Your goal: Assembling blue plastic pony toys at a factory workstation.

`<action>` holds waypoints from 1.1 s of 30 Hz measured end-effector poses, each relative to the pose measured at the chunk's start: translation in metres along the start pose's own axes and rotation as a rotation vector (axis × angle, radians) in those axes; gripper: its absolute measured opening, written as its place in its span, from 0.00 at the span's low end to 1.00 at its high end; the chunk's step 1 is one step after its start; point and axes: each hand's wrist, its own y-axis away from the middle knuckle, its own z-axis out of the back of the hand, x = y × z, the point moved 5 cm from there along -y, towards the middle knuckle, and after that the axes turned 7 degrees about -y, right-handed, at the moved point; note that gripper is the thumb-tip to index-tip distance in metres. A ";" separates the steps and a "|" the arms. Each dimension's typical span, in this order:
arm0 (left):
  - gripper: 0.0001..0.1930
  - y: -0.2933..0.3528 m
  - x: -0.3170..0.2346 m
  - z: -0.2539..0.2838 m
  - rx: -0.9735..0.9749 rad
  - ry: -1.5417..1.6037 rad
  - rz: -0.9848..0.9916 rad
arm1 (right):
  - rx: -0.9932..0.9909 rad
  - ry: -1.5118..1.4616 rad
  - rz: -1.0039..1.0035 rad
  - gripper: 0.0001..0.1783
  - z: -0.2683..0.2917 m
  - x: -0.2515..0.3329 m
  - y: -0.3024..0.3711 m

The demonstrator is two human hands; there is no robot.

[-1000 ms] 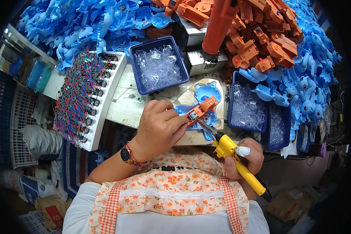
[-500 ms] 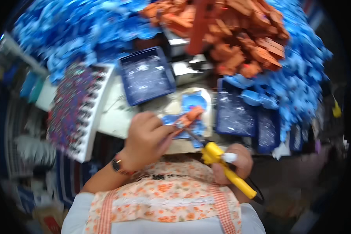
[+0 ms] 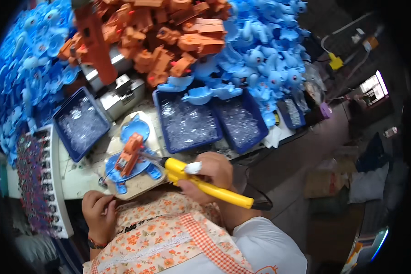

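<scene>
A yellow gun-shaped soldering iron (image 3: 214, 189) with a white trigger lies in my right hand (image 3: 210, 177), its fingers wrapped round the handle. Its metal tip points left, reaching the side of an orange plastic part (image 3: 129, 154). That part rests on a blue plastic shell (image 3: 137, 130), which sits on a pale worn board (image 3: 139, 189). My left hand (image 3: 98, 212) is at the board's near left edge, fingers curled in; whatever they may hold is hidden.
Blue trays (image 3: 187, 123) of small clear pieces flank the board. Behind lie heaps of orange parts (image 3: 169, 41) and blue shells (image 3: 269, 59). A white box (image 3: 57, 182) of small wired components stands left. An orange-red post (image 3: 96, 41) rises at the back.
The view has swung right, so the bench appears further left. My left hand has let go of the orange part and drawn back to the board's near edge. My right hand still grips the soldering iron.
</scene>
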 end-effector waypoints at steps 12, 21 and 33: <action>0.09 0.012 -0.003 0.060 -0.339 -0.144 -0.007 | 0.038 0.070 -0.009 0.21 -0.005 0.009 0.010; 0.10 -0.035 -0.026 0.044 -0.376 0.539 -0.004 | -0.028 -0.012 -0.190 0.19 0.030 0.012 0.047; 0.10 -0.084 -0.047 0.003 -0.066 -0.041 -0.105 | -0.144 0.039 -0.252 0.20 0.036 -0.001 0.051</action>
